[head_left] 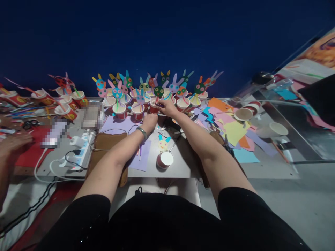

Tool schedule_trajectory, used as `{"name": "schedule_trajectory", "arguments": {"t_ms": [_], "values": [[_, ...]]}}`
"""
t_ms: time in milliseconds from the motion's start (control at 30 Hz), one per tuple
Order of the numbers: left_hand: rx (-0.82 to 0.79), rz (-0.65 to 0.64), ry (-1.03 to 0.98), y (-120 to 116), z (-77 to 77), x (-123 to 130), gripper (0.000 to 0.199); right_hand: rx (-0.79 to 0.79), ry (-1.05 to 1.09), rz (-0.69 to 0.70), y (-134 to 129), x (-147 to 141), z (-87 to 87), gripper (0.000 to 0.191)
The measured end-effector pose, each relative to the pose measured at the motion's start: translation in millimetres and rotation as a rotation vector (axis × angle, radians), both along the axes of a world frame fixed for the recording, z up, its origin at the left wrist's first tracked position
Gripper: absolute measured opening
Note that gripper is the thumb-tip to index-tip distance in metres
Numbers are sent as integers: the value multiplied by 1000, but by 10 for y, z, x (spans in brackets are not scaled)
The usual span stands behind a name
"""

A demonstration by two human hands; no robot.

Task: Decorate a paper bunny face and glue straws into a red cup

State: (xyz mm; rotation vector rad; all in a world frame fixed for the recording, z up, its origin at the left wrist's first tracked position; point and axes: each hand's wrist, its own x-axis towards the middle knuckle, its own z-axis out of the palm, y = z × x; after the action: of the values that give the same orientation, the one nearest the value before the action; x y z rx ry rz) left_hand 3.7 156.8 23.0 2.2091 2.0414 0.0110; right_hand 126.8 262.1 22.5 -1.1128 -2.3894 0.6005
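Observation:
Among the rear rows of paper cups stands a red paper cup with a white rim and a dark green bunny face above it. My left hand, a bracelet on its wrist, is closed at the lower part of this cup; its fingertips are partly hidden. At the cup's rim, my right hand has its fingers pinched together around something small and dark, too small to name. Nearer to me are a single white-topped paper cup and a pale yellow bunny cutout with blue ears.
Several bunny-topped cups crowd the back. Coloured paper scraps and tipped cups lie right. Left are a power strip, cables, a phone and more cups. Another person's hand rests at far left.

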Motion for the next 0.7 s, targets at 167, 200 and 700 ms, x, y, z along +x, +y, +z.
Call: {"name": "schedule_trajectory", "arguments": {"t_ms": [167, 200, 700], "values": [[-24, -19, 20, -160, 70, 40, 36, 22, 27, 56, 69, 17, 58, 28], [-29, -28, 24, -208, 84, 43, 35, 26, 28, 54, 81, 20, 69, 28], [-54, -42, 51, -260, -11, 10, 39, 70, -10, 38, 136, 27, 106, 30]]}}
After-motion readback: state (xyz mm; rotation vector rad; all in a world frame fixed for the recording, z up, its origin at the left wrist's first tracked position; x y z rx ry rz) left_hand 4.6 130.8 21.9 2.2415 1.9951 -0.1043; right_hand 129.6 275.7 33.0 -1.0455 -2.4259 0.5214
